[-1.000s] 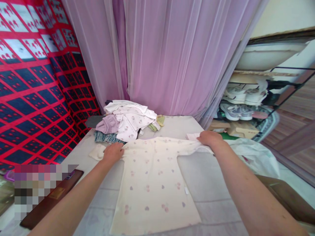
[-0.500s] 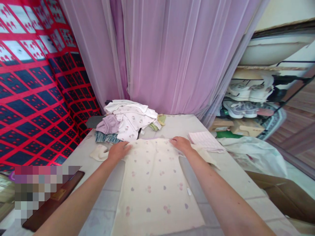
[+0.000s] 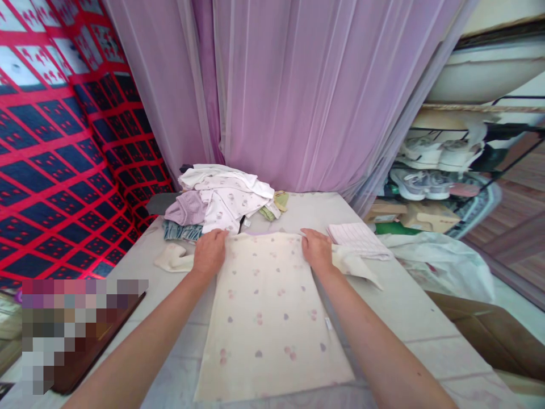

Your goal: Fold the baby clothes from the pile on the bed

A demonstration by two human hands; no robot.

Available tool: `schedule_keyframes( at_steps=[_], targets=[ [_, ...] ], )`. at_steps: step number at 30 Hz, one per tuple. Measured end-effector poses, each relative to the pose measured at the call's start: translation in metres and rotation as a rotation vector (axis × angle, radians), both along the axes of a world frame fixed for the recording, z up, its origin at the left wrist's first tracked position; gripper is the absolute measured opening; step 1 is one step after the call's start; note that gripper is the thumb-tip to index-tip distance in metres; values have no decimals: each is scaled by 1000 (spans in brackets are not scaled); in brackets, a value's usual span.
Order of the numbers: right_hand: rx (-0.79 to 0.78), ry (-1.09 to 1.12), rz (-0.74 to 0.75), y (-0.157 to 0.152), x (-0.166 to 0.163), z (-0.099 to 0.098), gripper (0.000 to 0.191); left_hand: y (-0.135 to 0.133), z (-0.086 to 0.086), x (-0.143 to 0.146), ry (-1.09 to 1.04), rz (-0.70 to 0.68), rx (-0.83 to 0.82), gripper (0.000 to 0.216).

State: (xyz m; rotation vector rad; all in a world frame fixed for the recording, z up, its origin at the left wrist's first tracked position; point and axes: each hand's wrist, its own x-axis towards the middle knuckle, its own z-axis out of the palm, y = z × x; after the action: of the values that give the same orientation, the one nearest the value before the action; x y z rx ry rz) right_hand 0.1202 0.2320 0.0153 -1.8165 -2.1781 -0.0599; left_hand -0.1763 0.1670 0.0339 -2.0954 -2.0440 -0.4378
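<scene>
A cream long-sleeved top (image 3: 272, 307) printed with cherries and hearts lies spread on the light bed surface, its hem toward me. My left hand (image 3: 210, 250) is closed on its left shoulder edge. At the opposite shoulder my right hand (image 3: 317, 249) grips the fabric with its fingers curled. Both sleeves stick out sideways past my hands, partly crumpled. Beyond my left hand rises a heap of clothes (image 3: 225, 196), with white, lilac and denim pieces in it. A folded pink striped cloth (image 3: 360, 241) lies just beyond my right hand.
Purple curtains (image 3: 289, 96) hang behind the bed (image 3: 417, 329). On the left is a red and navy patterned cloth (image 3: 55, 147), with a dark red flat object (image 3: 91, 349) below it. To the right stand a shoe rack with shoes (image 3: 426, 183), a plastic bag (image 3: 443, 267) and brown cardboard (image 3: 489, 335).
Both hands have closed more on the shoulders, the left turning fist-like. The top's shoulder edges are drawn in and straighter, and its hem has moved slightly up in view.
</scene>
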Motion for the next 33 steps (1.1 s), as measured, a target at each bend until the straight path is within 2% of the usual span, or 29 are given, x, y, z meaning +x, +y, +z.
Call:
schedule_keyframes(
  at_steps=[2,4,8,12,14,17,19,24,27,30,33],
  targets=[
    [-55,-3,167,-11,-7,-3,43,-11,-8,13,45,-150,-33,40],
    [-179,-51,279,-20,-14,-6,48,-18,-17,23,52,-223,-166,45],
    [-383,-108,225,-27,-25,-3,58,-19,-27,29,8,-87,-369,67],
    [-364,-66,159,-54,-25,10,55,-31,-23,33,11,-65,-304,60],
    [-317,-41,210,-80,-22,9,55,-52,-24,40,17,-122,-266,55],
    [-295,-47,300,-115,-10,-1,54,-89,-31,52,-10,-266,-298,54],
    [-288,-48,263,-126,3,-6,51,-108,-34,55,-30,-289,-309,55],
    [-145,107,-13,-136,52,0,43,-133,-29,40,-123,-242,-256,49],
    [-143,177,-155,-160,73,4,41,-152,-28,23,-174,-130,-199,39],
    [-183,142,-182,-188,74,3,40,-173,-30,10,-203,10,-186,35],
    [-179,129,-125,-204,63,1,36,-190,-28,9,-221,61,-194,31]
  ],
)
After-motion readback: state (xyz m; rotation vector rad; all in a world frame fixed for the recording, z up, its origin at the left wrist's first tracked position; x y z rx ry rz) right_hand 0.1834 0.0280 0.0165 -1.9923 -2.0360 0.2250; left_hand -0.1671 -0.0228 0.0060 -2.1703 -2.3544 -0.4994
